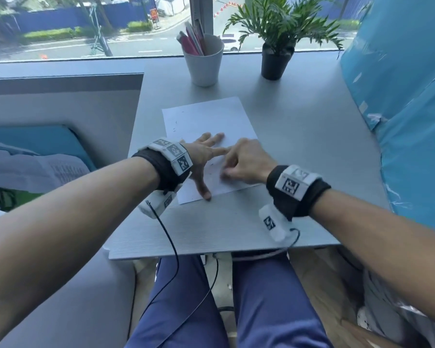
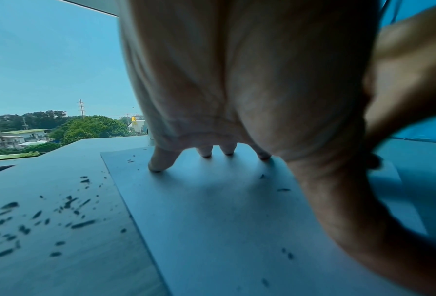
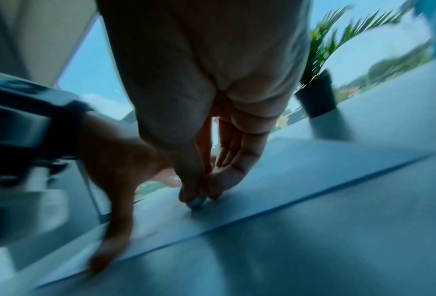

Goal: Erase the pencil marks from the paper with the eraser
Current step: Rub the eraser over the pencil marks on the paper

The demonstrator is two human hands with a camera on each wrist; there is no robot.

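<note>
Both forearms reach over the tabletop (image 1: 299, 136). My left hand (image 1: 206, 153) lies spread, straight fingers pressing the paper (image 1: 206, 116) flat. My right hand (image 1: 246, 160) has its grip pinched on the eraser (image 3: 197, 201), whose tip touches the sheet near its closest edge. Dark eraser crumbs (image 2: 67, 208) litter the tabletop left of the paper.

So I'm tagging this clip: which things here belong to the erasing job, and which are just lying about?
In the job:
paper
eraser, pinched by the right hand
left hand, spread flat on the paper
eraser crumbs

Lying about:
white cup of pens
potted plant
</note>
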